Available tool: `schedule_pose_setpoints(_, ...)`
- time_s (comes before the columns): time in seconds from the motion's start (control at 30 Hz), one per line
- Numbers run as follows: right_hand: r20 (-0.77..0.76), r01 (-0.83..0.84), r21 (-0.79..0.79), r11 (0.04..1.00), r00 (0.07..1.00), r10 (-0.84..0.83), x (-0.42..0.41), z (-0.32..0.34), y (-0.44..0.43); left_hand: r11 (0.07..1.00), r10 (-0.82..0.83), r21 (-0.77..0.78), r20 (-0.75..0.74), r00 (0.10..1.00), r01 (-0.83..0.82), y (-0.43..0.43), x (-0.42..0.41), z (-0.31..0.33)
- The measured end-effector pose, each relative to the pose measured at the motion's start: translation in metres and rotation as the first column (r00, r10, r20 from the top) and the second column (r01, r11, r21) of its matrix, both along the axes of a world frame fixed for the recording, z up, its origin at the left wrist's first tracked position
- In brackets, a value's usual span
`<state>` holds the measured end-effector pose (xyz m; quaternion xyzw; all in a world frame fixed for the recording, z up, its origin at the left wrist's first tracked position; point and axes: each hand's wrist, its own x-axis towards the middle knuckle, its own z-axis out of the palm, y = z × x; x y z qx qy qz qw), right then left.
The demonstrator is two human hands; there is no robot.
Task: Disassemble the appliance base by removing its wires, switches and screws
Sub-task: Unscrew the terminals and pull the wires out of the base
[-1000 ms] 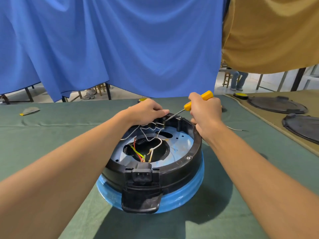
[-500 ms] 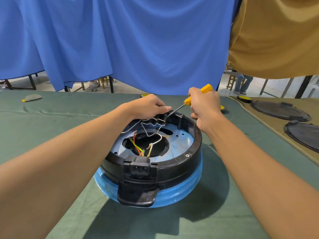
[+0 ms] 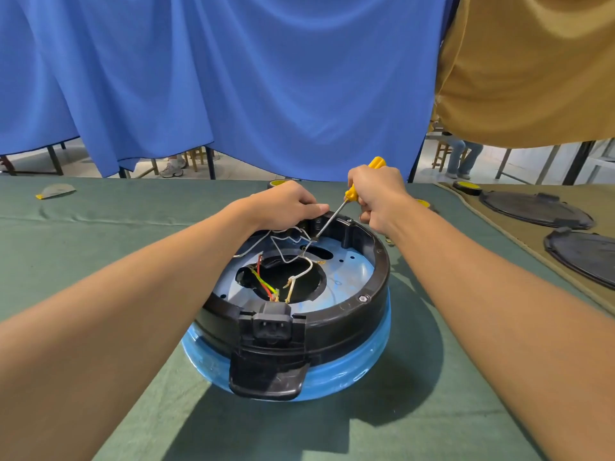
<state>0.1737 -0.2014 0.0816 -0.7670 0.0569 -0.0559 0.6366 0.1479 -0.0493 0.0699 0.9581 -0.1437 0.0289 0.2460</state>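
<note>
We are gripping the screwdriver [image 3: 351,194] in our right hand [image 3: 376,196], fingers wrapped tight round its yellow handle, with the butt end sticking out above the fist. Its long axis is slanting: handle high and to the far right, thin metal shaft running down and to the left, tip pointing into the inside of the appliance base [image 3: 366,314] just under its far rim. Our left hand [image 3: 286,204] is lying curled on that far rim right beside the shaft, thumb reaching toward it. White wires [image 3: 289,251] are trailing out from under it, and we cannot tell whether it is holding them or the rim. The round base is sitting on the green table [image 3: 100,244] between our forearms, black ring on top, blue body below, its power socket [image 3: 271,326] facing us. Red and yellow-green wires [image 3: 264,284] are running from the socket into the central opening. Two black lids [image 3: 532,211] are lying well off to the right.
</note>
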Motion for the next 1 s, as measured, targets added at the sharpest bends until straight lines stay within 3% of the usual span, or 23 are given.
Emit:
schedule_pose_setpoints(0.23, 0.253, -0.021, -0.065, 0.998, 0.967, 0.037, -0.031, -0.013, -0.01, 1.0, -0.011, -0.016, -0.012, 1.0, 0.011, -0.001, -0.002, 0.001)
schedule_pose_setpoints(0.37, 0.468, 0.083, -0.158, 0.984, 0.884, 0.001, -0.049, -0.004, -0.012, 1.0, -0.011, -0.03, -0.017, 1.0, 0.01, 0.001, -0.001, 0.0)
schedule_pose_setpoints(0.5, 0.583, 0.083, -0.219, 0.972, 0.81, 0.062, -0.061, 0.004, -0.002, 0.999, 0.0, -0.034, -0.004, 1.0, 0.0, 0.004, 0.003, -0.001)
schedule_pose_setpoints(0.67, 0.583, 0.071, -0.269, 0.96, 0.806, 0.104, -0.06, -0.007, 0.005, 0.961, 0.124, -0.259, 0.078, 0.989, -0.1, 0.013, 0.005, 0.002)
schedule_pose_setpoints(0.83, 0.592, 0.093, -0.271, 0.958, 0.801, 0.089, -0.055, -0.011, 0.004, 0.999, 0.032, -0.025, 0.007, 0.999, -0.032, 0.022, -0.005, 0.02)
schedule_pose_setpoints(1.0, 0.494, 0.041, -0.196, 0.98, 0.867, 0.062, -0.05, -0.014, 0.002, 0.999, 0.023, -0.048, -0.038, 0.999, -0.025, 0.029, -0.009, 0.018)
